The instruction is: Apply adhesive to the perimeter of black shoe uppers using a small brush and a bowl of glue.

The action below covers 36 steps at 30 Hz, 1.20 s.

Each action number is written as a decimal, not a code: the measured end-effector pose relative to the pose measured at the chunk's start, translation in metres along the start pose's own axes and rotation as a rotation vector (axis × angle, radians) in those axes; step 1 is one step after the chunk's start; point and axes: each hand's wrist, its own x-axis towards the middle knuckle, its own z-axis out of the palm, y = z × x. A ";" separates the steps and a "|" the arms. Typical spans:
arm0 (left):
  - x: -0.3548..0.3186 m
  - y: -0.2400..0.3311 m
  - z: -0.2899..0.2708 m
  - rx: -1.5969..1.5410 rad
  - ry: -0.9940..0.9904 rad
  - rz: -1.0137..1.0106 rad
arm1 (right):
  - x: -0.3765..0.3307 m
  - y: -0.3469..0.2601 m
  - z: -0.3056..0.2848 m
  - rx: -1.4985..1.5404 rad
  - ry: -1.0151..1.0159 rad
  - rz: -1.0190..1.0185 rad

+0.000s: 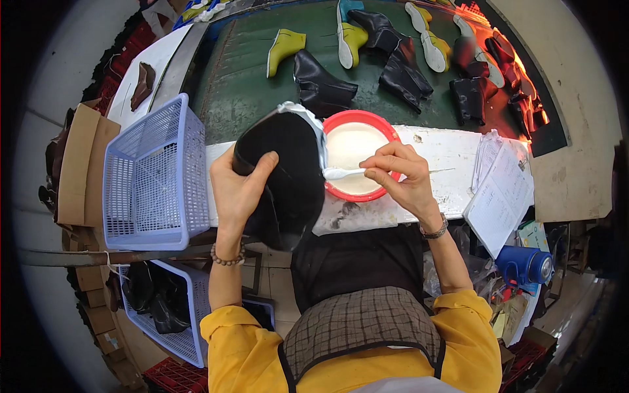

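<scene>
My left hand (239, 187) grips a black boot upper (282, 164), thumb on its near face and fingers behind it. White paste coats the bottom rim of this upper along its top and right side. My right hand (403, 173) pinches a small brush (344, 173) with a white, paste-smeared end. That end is at the right edge of the upper and appears to touch it. Beneath the brush stands a red bowl (357, 117) of cream-white liquid, on a white board (445, 157).
A green conveyor belt (242, 98) carries several black boots (321, 85) and yellow shoe lasts (286, 49). On the left is a blue-purple plastic basket (147, 177); a lower basket (196, 314) holds dark boots. Papers (501, 190) and a blue bottle (524, 264) are at right.
</scene>
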 end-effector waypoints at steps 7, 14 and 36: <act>0.017 -0.085 -0.040 0.314 -0.097 -0.002 | -0.013 0.021 -0.035 -0.654 0.001 0.181; -0.028 -0.122 -0.048 0.960 -0.195 0.059 | -0.023 0.025 -0.045 -0.576 -0.003 0.309; -0.058 -0.040 0.005 0.619 0.065 0.562 | -0.005 -0.002 -0.012 0.007 0.098 0.032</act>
